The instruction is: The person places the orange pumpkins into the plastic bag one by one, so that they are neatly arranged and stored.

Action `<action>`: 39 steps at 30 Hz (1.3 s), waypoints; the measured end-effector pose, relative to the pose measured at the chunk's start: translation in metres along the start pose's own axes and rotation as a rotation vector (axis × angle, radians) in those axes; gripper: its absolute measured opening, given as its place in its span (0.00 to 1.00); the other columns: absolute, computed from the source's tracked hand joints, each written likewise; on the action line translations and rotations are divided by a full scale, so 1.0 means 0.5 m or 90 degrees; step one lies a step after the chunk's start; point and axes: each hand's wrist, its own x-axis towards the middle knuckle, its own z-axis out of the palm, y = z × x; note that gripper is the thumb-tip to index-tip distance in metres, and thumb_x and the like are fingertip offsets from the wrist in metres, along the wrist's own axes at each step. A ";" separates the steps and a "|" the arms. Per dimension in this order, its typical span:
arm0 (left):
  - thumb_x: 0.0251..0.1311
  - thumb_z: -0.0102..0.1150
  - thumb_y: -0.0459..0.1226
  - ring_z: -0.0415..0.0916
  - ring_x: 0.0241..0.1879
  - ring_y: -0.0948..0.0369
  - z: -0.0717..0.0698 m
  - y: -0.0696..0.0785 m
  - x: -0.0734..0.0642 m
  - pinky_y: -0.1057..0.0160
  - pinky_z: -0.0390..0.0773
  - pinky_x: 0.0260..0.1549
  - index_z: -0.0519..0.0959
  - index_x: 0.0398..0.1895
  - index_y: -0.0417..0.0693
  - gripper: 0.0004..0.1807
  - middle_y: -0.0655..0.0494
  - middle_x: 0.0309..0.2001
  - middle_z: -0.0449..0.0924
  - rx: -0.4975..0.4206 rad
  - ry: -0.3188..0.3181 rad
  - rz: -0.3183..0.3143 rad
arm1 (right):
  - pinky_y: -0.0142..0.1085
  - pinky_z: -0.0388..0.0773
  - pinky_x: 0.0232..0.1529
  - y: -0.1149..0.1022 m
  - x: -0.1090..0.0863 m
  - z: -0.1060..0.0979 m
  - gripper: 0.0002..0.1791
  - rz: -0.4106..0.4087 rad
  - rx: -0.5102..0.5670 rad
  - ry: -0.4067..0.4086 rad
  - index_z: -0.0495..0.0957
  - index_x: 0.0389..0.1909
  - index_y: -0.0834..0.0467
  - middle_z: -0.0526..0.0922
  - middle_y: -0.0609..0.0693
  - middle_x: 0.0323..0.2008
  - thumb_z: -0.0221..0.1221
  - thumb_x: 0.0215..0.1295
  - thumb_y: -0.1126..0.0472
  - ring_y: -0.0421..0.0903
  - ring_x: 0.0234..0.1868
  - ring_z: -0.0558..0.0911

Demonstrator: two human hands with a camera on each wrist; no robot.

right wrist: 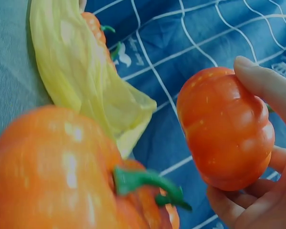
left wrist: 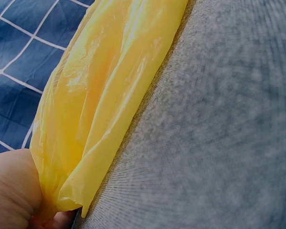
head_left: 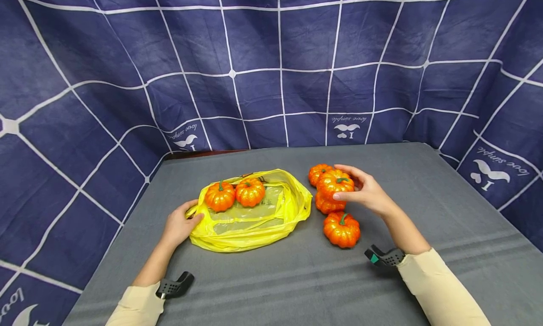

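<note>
A yellow plastic bag (head_left: 250, 239) lies with its mouth spread wide on the grey cloth. Inside it, at the back left, sit two small orange pumpkins, a left one (head_left: 219, 196) and a right one (head_left: 250, 192). My left hand (head_left: 180, 222) pinches the bag's left rim between thumb and fingers; in the left wrist view the bag (left wrist: 100, 105) hides most of the fingers. To the right of the bag, my right hand (head_left: 366, 194) holds a small pumpkin (right wrist: 226, 129) between thumb and fingers, raised over the other pumpkins. Its green stem points up in the head view.
Around the held pumpkin, three more stand on the cloth: one behind (head_left: 319, 173), one partly hidden beneath it (head_left: 328, 205), and one in front (head_left: 341, 230). A blue curtain (head_left: 263, 95) with white grid lines encloses the back and sides of the grey table (head_left: 271, 288).
</note>
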 end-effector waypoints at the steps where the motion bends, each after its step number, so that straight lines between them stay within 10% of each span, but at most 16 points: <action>1: 0.65 0.58 0.34 0.63 0.63 0.36 0.000 0.000 -0.001 0.40 0.62 0.61 0.67 0.65 0.31 0.28 0.29 0.63 0.67 0.000 0.001 0.000 | 0.29 0.75 0.49 -0.002 0.004 0.007 0.40 0.001 0.002 -0.004 0.62 0.68 0.69 0.73 0.58 0.57 0.66 0.53 0.73 0.43 0.49 0.78; 39: 0.64 0.59 0.34 0.64 0.62 0.37 0.004 -0.005 0.004 0.41 0.62 0.61 0.68 0.65 0.31 0.27 0.30 0.62 0.68 0.003 0.016 0.009 | 0.44 0.75 0.55 -0.027 0.124 0.255 0.43 0.098 -0.004 0.063 0.65 0.69 0.55 0.73 0.55 0.60 0.73 0.51 0.57 0.53 0.53 0.77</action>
